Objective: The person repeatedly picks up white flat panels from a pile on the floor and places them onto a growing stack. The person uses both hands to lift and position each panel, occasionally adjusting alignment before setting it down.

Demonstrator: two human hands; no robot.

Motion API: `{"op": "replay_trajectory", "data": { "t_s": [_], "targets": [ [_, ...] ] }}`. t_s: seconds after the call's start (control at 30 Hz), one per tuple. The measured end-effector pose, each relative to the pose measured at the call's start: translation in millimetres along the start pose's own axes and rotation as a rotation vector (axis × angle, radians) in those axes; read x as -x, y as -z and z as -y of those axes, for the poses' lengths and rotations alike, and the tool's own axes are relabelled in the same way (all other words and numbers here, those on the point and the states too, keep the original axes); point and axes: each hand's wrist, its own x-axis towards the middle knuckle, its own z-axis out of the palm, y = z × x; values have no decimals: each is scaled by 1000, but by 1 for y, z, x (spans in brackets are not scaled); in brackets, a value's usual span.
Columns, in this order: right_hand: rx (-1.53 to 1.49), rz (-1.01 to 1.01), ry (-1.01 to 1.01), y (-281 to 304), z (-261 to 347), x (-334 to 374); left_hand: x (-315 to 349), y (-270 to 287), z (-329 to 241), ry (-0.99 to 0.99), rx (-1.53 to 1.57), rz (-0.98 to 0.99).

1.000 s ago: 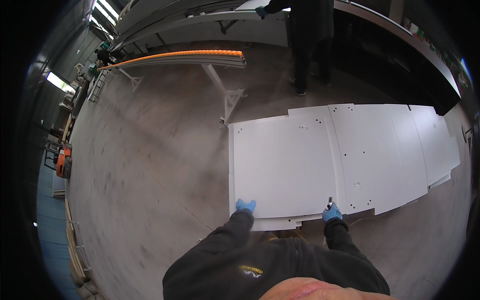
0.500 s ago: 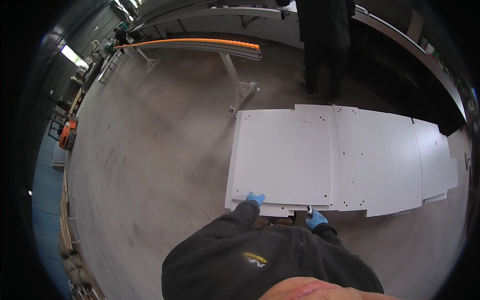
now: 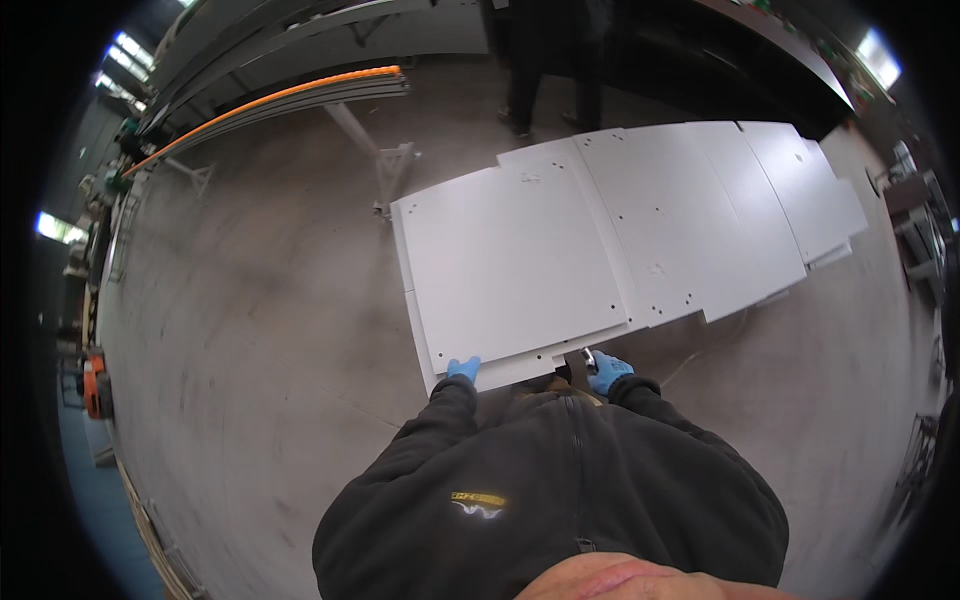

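Observation:
My left hand [image 3: 463,370], in a blue glove, is closed over the front edge of a white panel [image 3: 510,270], near its left corner. This flat panel has small dark holes near its corners and lies over other white panels [image 3: 680,190] that stretch away to the right. My right hand [image 3: 610,374], also blue-gloved, is wrapped around a small silver and black hand tool [image 3: 588,355]. The tool's end points up beside the panels' front edge. Its exact kind is too small to make out, and the glove hides its lower part.
A person in dark clothes [image 3: 555,65] stands beyond the panels. At the far left, a metal stand [image 3: 350,125] carries long bars with an orange strip [image 3: 270,100]. A dark machine bed [image 3: 720,70] runs behind. An orange vehicle [image 3: 96,385] stands at the left.
My view has turned, so the panels now appear tilted and farther up and left. Both hands remain at the front edge, the tool still in my right hand.

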Motion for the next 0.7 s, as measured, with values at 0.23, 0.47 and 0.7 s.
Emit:
{"op": "replay_trajectory", "data": {
  "t_s": [0.23, 0.47, 0.7],
  "targets": [
    [-24, 52, -76, -17, 14, 23, 2, 15, 13, 48, -110, 70],
    [1, 14, -82, -44, 12, 33, -7, 17, 8, -38, -89, 136],
    [-6, -57, -7, -61, 10, 34, -42, 11, 24, -161, -177, 169]
  ]
}}
